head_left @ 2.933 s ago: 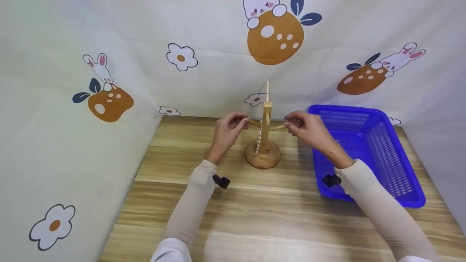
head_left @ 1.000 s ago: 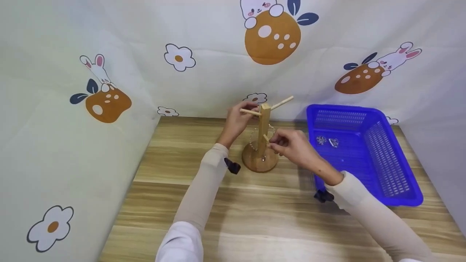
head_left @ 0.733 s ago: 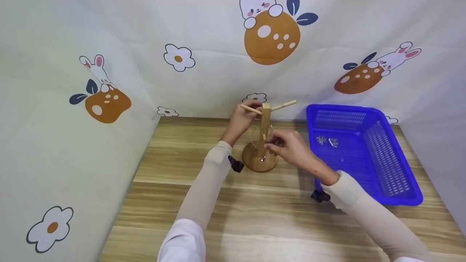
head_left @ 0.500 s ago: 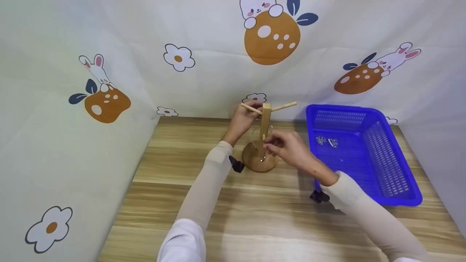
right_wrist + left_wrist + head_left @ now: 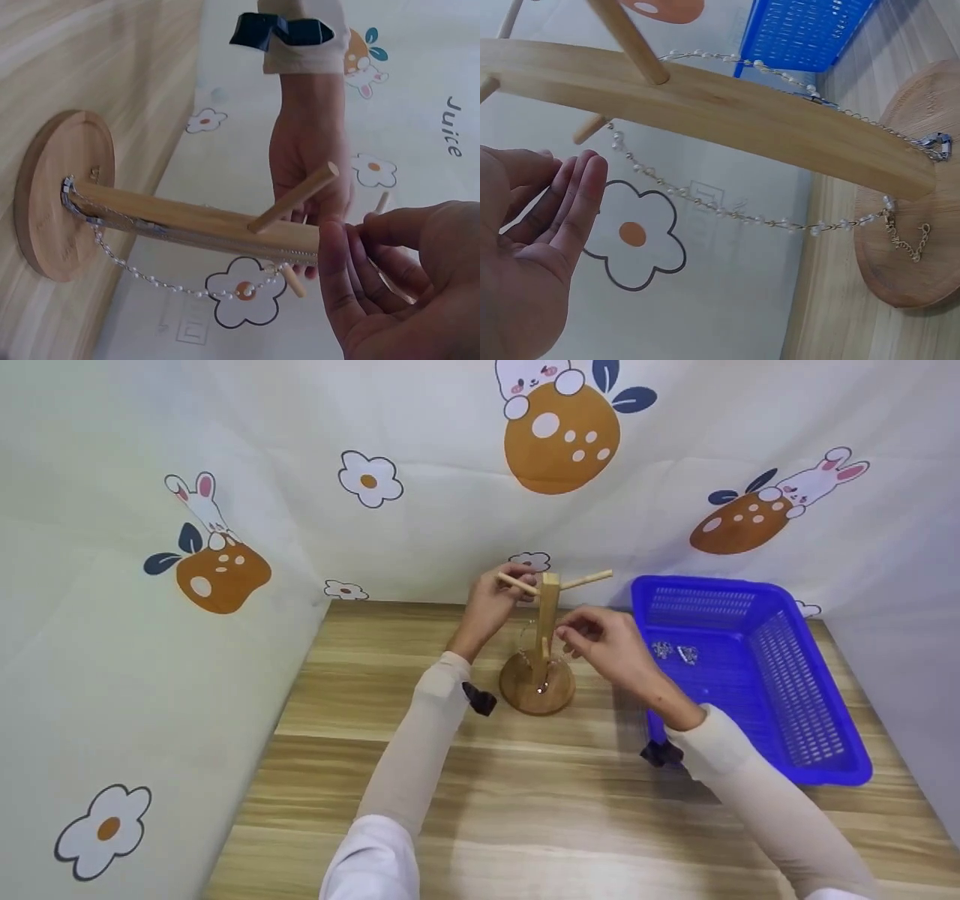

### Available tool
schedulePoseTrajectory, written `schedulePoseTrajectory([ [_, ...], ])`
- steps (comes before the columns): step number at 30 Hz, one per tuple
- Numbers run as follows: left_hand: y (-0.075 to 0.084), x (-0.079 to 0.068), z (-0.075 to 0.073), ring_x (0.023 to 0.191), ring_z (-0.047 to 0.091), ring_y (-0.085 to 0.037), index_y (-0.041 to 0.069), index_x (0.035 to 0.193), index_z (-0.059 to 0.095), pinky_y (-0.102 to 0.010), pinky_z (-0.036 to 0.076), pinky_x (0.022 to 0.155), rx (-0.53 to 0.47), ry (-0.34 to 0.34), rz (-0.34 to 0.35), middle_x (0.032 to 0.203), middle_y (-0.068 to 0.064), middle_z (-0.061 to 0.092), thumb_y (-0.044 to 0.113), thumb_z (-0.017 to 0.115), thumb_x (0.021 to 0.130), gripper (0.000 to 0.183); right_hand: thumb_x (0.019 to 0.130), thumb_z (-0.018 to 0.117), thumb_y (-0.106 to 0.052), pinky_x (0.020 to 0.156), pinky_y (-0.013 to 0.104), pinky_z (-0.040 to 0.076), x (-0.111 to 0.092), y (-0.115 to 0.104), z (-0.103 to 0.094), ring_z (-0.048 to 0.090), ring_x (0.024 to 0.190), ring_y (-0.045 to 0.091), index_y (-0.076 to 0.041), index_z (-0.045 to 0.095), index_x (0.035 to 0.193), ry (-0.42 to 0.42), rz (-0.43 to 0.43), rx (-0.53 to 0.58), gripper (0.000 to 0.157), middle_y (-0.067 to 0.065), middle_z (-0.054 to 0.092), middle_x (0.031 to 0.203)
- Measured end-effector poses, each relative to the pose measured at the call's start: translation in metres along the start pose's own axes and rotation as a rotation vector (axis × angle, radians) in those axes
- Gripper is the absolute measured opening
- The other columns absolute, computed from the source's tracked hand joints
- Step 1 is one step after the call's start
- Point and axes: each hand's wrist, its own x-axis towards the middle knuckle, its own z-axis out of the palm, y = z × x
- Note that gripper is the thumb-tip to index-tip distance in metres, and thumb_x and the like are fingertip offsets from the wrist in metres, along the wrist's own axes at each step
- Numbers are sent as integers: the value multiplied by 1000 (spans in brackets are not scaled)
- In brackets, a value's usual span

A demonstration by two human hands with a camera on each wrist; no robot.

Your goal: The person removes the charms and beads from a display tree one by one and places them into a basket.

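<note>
A wooden jewelry stand [image 5: 550, 607] with several pegs stands on a round base [image 5: 517, 690]. A pearl-beaded necklace [image 5: 735, 216] hangs along its post from a back peg [image 5: 591, 129], the clasp end lying on the base. A silver chain with a shiny link piece [image 5: 934, 146] runs down the other side to the base. My left hand [image 5: 491, 604] is beside the upper post, fingers loosely bent near the back peg and holding nothing. My right hand [image 5: 611, 641] hovers right of the post, above the lower front peg [image 5: 545, 647], thumb near the fingertips and nothing visible between them.
A blue plastic basket [image 5: 825, 675] stands on the wood-grain table [image 5: 360, 697] to the right, partly behind my right forearm. Inside it lie two small silvery jewelry pieces [image 5: 687, 654]. A printed cloth wall [image 5: 442, 532] rises behind the stand.
The stand has been turned, so its pegs point differently than 2.9 seconds ago. My right hand has come off the lower front peg, up and rightward. My left hand has shifted slightly left.
</note>
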Motion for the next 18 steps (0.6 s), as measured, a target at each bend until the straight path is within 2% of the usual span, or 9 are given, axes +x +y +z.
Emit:
schedulePoseTrajectory([
  [3,3,-2,-7,102,76,-26,-10,124,69,-42,69,95,-26,14,16,126,-28,71,11,63,108,27,100,73,-3,60,19,64,7,0,-5,73,71,20,4,77,106,55,25,43,10,21,78,92],
  [7,8,-6,-16,97,75,-21,-11,122,69,-36,70,90,-38,34,36,124,-31,71,8,63,108,25,101,72,-3,63,18,65,13,0,-10,73,74,21,7,75,108,99,46,79,13,27,76,96],
  [11,12,-10,-25,89,74,-14,-9,122,70,-33,70,85,-17,61,58,114,-25,75,7,62,108,23,102,69,-2,67,20,67,17,1,-12,75,79,25,8,74,111,116,59,102,15,28,75,100],
  [14,16,-14,-31,88,74,-16,-10,122,70,-34,70,83,-29,84,80,107,-20,76,6,61,108,23,102,69,-2,69,21,67,19,1,-11,75,81,24,9,73,114,110,71,128,17,28,75,103],
  [18,21,-18,-37,87,75,-23,-11,120,71,-35,71,82,-63,98,124,101,-17,76,5,61,108,22,101,70,-1,70,22,68,21,1,-8,73,80,17,10,72,117,103,80,152,19,28,75,105],
])
